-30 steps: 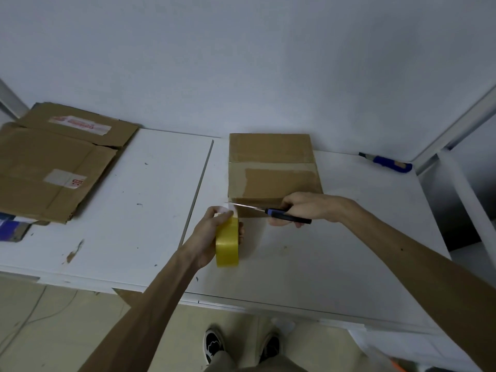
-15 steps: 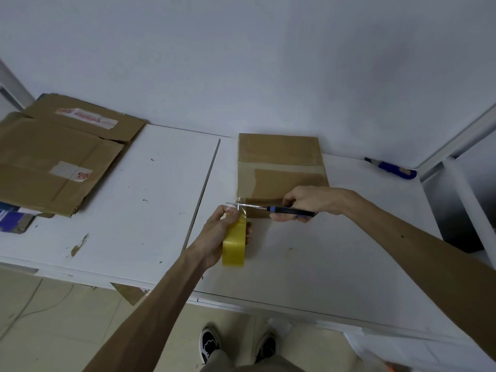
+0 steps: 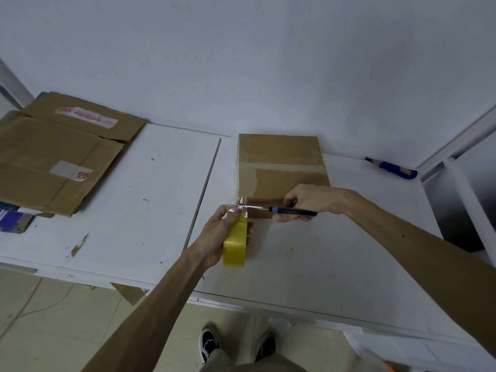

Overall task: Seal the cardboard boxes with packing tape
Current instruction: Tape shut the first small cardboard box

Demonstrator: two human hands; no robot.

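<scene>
Yellow and turned on edge, the roll of tape (image 3: 234,244) is held in our left hand (image 3: 214,237) over the near middle of the white table (image 3: 134,210). Our fingers curl round its far side and the thumb presses on its top, close to where the clear strip (image 3: 243,204) leaves it. That strip runs to the near left corner of the cardboard box (image 3: 281,167), which stands on the table just beyond the roll, towards the wall. A band of tape already crosses the box top from left to right along the flap seam.

Our right hand (image 3: 308,197) grips the dark handle of a utility knife (image 3: 291,210), fingers closed round it, and holds it level in front of the near face of the box. Its thin blade points left and meets the crumpled strip between roll and box. We cannot tell whether the strip is cut through.

Far left on the table lies a stack of flattened cardboard (image 3: 53,157) with torn labels and old tape on it. A second knife (image 3: 394,169), blue-handled, lies at the far right against the wall, well apart from the box. Below the near table edge we see our two dark shoes (image 3: 209,345) on a pale floor.
</scene>
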